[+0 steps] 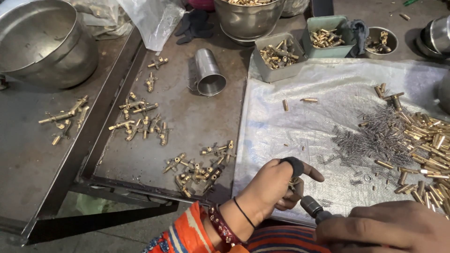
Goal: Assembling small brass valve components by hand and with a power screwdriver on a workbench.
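Assembled brass valves [140,122] lie left on the counter [197,122]. Left hand [272,185] pinches a brass fitting [294,183]. Right hand [389,227] grips a driver tool [313,207] touching it. Springs [370,136] lie right.

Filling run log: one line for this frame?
left hand: holds small brass part | right hand: grips driver tool, tip by part | springs on sheet
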